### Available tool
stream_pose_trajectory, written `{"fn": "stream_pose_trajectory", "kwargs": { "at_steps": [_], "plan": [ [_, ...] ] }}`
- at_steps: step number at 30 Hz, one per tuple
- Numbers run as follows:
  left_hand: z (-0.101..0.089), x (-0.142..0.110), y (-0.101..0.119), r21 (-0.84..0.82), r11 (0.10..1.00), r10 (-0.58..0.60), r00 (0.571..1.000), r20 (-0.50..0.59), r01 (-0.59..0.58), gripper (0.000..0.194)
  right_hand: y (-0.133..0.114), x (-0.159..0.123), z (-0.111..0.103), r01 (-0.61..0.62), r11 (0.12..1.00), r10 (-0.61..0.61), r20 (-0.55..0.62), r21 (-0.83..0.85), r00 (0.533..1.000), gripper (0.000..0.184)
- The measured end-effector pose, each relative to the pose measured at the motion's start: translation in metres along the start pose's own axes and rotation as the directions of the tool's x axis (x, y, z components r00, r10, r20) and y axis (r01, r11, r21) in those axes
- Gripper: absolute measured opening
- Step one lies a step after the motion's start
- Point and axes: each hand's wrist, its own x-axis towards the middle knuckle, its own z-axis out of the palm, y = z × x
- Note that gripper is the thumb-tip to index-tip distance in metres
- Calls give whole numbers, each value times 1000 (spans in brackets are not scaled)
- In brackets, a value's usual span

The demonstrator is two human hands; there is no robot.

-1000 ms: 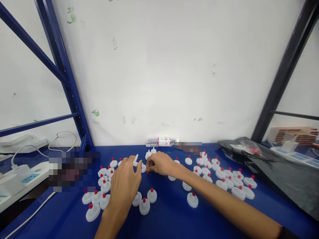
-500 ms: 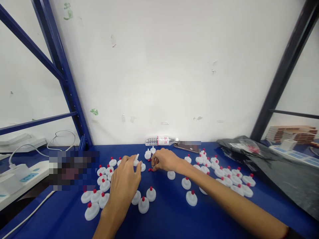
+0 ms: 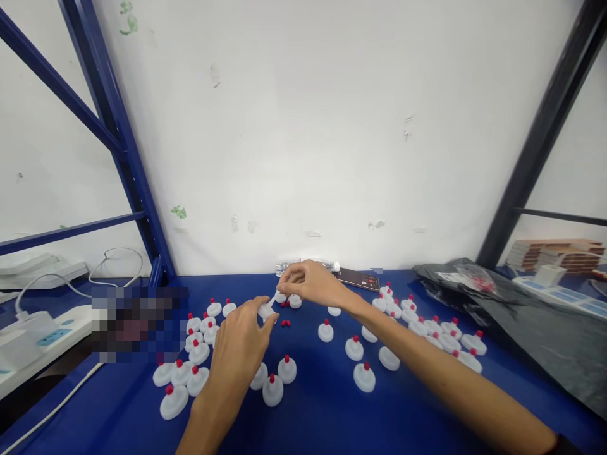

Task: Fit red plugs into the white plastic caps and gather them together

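Between the fingers of my left hand [image 3: 243, 335] is a white plastic nozzle cap [image 3: 266, 311], tilted, its bare spout leaning up to the right. My right hand [image 3: 310, 282] is pinched just above and right of that spout; whatever its fingertips hold is hidden. Loose small red tip caps [image 3: 286, 323] lie on the blue tabletop [image 3: 313, 411] below my right hand. White nozzle caps without red tips stand behind them, including one [image 3: 294, 302] beneath my right hand. Several nozzle caps with red tips [image 3: 272, 390] stand close to my left wrist.
More red-tipped nozzle caps stand in groups at left [image 3: 196, 351] and right [image 3: 448, 341]. A clear water bottle [image 3: 327, 268] and a phone [image 3: 358, 279] lie by the wall. Black plastic bags [image 3: 531, 335] cover the right side; a power strip [image 3: 52, 335] is at left.
My right hand has risen from the loose red tip caps towards the spout in my left hand. The held nozzle cap has tipped to the right and sits slightly lower.
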Motion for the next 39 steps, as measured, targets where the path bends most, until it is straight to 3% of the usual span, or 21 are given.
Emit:
{"fn": "stream_pose_trajectory", "kwargs": {
  "at_steps": [9,16,20,25,29,32,36,39],
  "plan": [
    [-2,-2,4,-56,998,-10,999,-50,8,42,-4,-1,7,16,970,-34,71,244,997,28],
    [-3,-2,5,-96,995,10,995,-95,-19,43,-6,-2,4,31,971,-47,63,236,997,32],
    [-2,-2,4,-119,992,18,994,-104,-31,50,-8,-2,-1,77,972,-104,115,220,988,34],
    [0,-2,5,-139,990,24,995,-101,-38,58,-12,-3,-6,170,983,-177,128,63,976,29],
    [1,-2,7,-194,980,19,997,-77,-34,69,-14,-4,-15,250,954,-224,160,-166,961,19],
    [1,-3,7,-211,976,22,994,-110,-45,67,-7,-1,-28,206,925,-160,163,-318,973,16],
    [1,-2,6,-191,980,19,987,-159,-50,46,17,4,-42,84,889,-20,144,-451,989,10],
    [2,-2,4,-186,981,33,989,-146,-60,37,37,7,-46,40,880,75,222,-474,972,12]
  ]
}}
